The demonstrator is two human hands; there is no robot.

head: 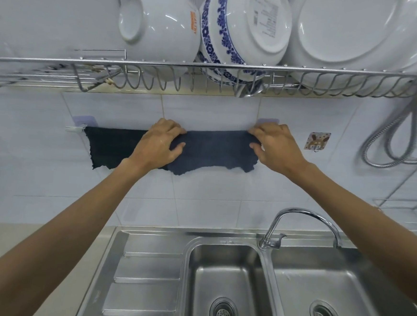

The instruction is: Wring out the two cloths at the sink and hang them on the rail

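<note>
A wire dish rack (pixel 160 65) is running across the top of the view, fixed to the white tiled wall (pixel 211 200). Three pieces of crockery are leaning upright in it: a plain white bowl (pixel 158 26) with an orange sticker at the left, a blue-and-white patterned bowl (pixel 240 30) just beside it, and a large white plate (pixel 362 32) at the right. A small metal scoop (pixel 249 90) is hanging under the rack's front edge. A coiled metal hose (pixel 391 137) is dangling at the far right, near a square adhesive hook (pixel 317 141) stuck to the tiles. Part of a second wire rack (pixel 408 198) is showing at the right edge. A beige worktop (pixel 33 241) is lying at the lower left.
</note>
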